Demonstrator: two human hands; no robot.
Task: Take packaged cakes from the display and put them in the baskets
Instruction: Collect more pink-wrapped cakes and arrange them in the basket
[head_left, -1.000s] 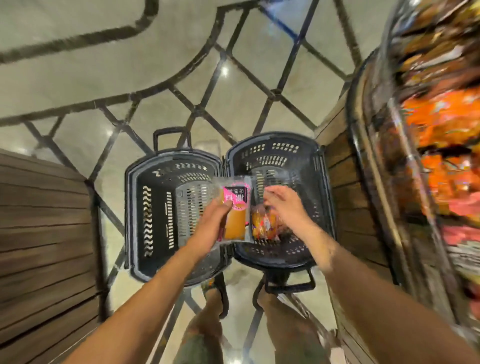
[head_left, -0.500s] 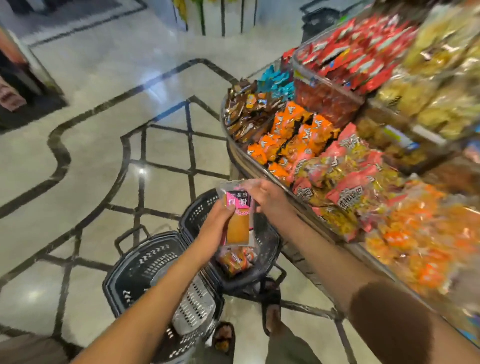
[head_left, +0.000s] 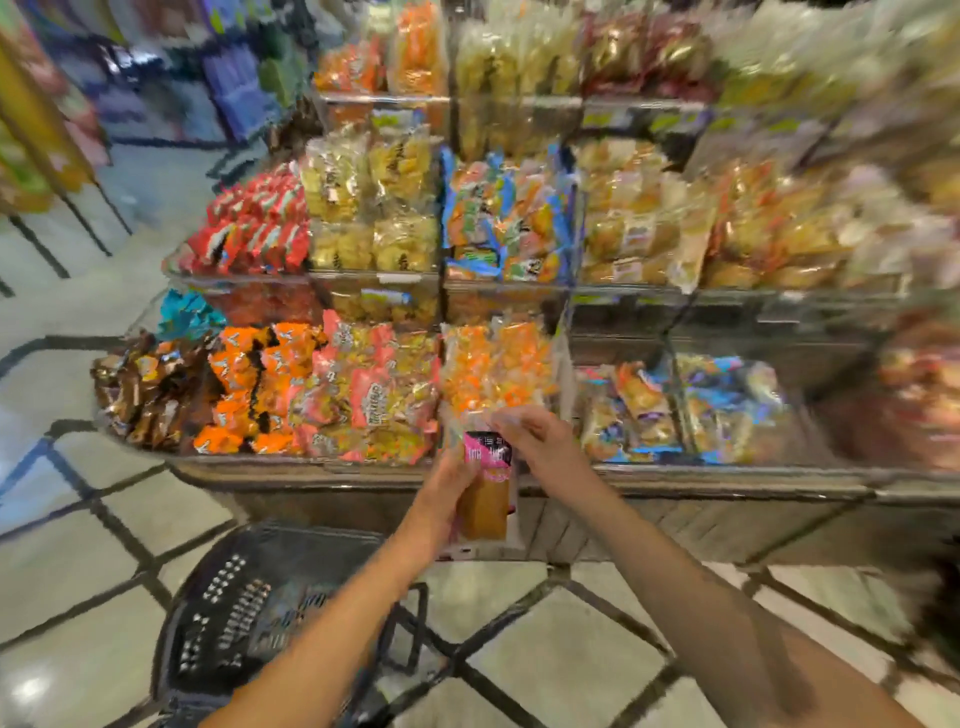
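A packaged cake (head_left: 485, 499) was held upright in the air, above and a little right of the far rim of a dark plastic basket (head_left: 223, 597). Its long axis ran straight up and down, with the labelled end pointing away from the basket. The left hand (head_left: 447, 483) gripped the packet's left side, fingers curled round it, and that forearm passed directly over the basket. The right hand (head_left: 540, 447) was at the packet's top edge, fingers bent and seemingly pinching the wrapper there, though blur softened the detail. From the fingers the basket lay down and to the left, so the left hand was the nearer one for lowering the packet in. The cake looked like a golden-brown slab in a clear wrapper, with a pink and black label across the top. The display (head_left: 291, 465) stood beyond the basket, its tiers crowded with bright snack packets. The basket stood on a pale tiled floor (head_left: 561, 660) with dark lines. What the basket held was too blurred to tell.
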